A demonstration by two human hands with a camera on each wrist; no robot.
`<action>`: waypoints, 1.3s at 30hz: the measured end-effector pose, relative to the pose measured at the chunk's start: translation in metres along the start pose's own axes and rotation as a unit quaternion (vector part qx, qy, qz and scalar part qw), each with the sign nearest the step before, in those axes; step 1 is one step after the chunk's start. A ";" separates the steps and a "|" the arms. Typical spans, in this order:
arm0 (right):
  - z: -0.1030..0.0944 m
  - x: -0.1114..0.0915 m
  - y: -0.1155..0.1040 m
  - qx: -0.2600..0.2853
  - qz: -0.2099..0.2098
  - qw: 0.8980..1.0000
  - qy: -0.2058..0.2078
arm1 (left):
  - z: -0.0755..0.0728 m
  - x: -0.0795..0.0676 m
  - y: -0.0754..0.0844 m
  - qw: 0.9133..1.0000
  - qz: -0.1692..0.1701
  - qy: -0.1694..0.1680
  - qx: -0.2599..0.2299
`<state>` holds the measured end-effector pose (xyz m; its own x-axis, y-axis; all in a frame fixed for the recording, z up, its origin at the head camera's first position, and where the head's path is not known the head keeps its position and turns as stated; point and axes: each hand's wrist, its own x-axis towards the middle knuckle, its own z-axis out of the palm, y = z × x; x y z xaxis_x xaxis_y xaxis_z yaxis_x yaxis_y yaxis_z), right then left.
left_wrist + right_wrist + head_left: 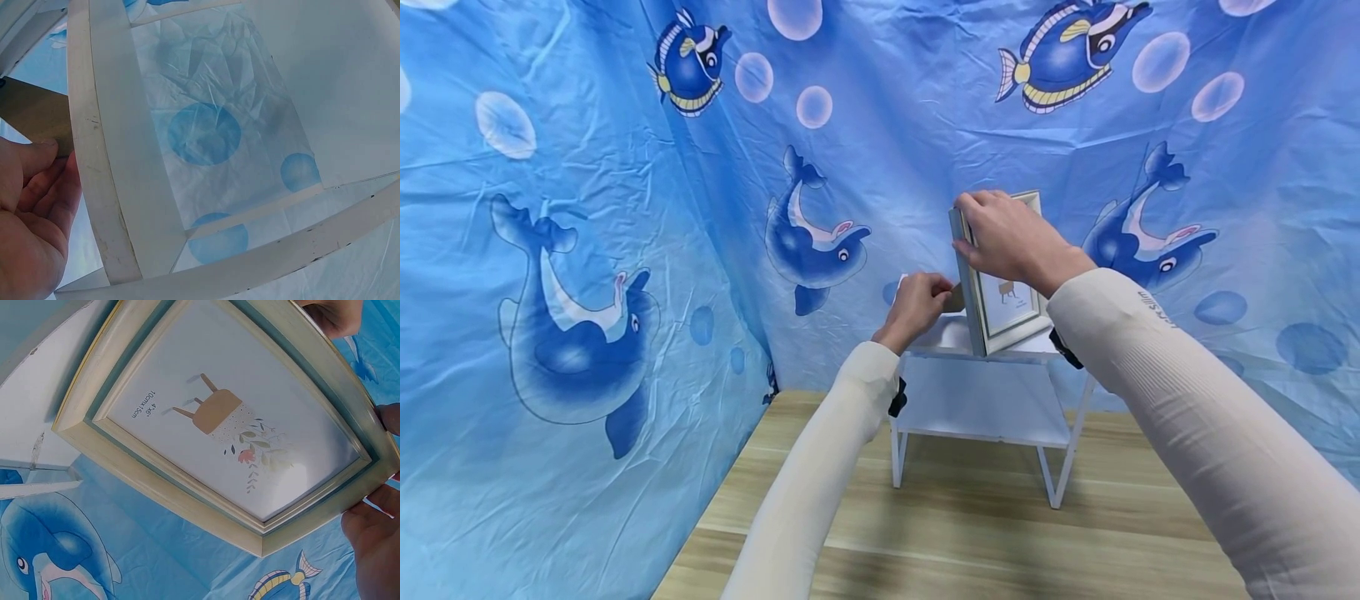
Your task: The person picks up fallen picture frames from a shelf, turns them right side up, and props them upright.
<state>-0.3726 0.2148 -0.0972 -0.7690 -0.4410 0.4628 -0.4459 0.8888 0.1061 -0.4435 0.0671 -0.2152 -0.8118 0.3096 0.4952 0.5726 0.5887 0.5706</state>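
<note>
A cream picture frame [1015,336] stands on edge on the small white table, tilted and turned partly to the right. My right hand [1011,237] grips its upper left edge, fingers over the top. Its front, in the right wrist view, shows a print of a chair [215,412] and flowers under a shiny pane. Behind the frame, my left hand [917,304] pinches a brown board piece [37,112] between thumb and fingers. The frame hides most of that piece in the head view, and I cannot tell how it joins the back.
The white table [951,337] has a lower shelf [981,400] and thin metal legs on a wood-look floor [955,533]. Blue curtains [572,333] printed with dolphins and fish hang close behind it and along the left.
</note>
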 end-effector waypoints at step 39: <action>0.001 0.001 0.002 0.009 -0.015 1.000 -0.018 | 0.000 0.000 -0.001 0.999 0.017 0.003 0.046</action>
<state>-0.3746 0.2166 -0.0978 -0.7713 -0.4722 0.4268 -0.4767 0.8729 0.1044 -0.4442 0.0670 -0.2158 -0.7916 0.3260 0.5168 0.5861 0.6441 0.4915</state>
